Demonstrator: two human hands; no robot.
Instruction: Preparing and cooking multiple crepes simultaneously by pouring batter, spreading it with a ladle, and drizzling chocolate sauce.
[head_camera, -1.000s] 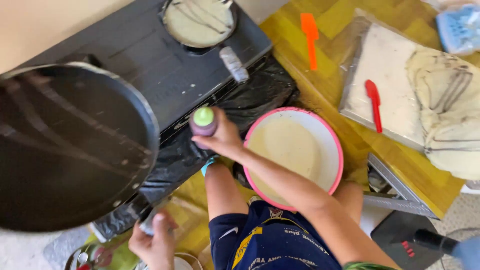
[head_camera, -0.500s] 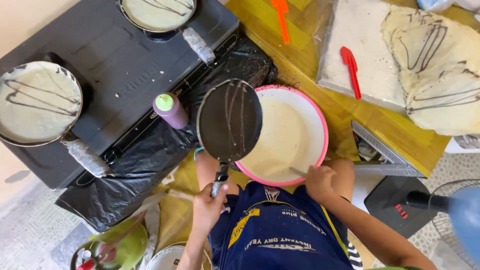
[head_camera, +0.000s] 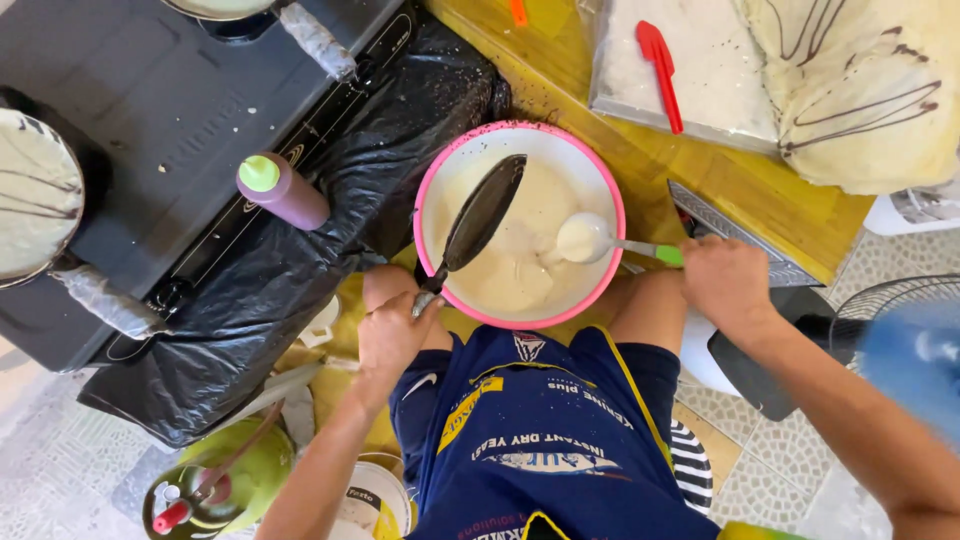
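Head cam view only, looking straight down. The left hand (head_camera: 392, 335) was clenched around the handle of a small dark pan (head_camera: 484, 213), tilted steeply on edge over the pink-rimmed bowl of batter (head_camera: 520, 232), which sat at the near edge of the yellow table (head_camera: 700, 180), right against the person's knees. The right hand (head_camera: 728, 285) was gripping the green handle of a ladle (head_camera: 590, 240), its cup full of pale batter and held just over the bowl, close beside the pan but not touching it as far as I could tell.

So progress-wise: batter was scooped but none looked poured onto that pan yet, its face seemed bare. Already done, I'd say: a stack of cooked crepes with chocolate drizzle (head_camera: 860, 90) at the table's far right corner, next to a red spatula (head_camera: 660, 70) on a plastic-covered tray. On the black stove (head_camera: 170, 130), another pan with drizzled batter (head_camera: 35, 195) sat at its left edge, apparently cooking, and a purple squeeze bottle (head_camera: 280, 190) stood near its front edge.
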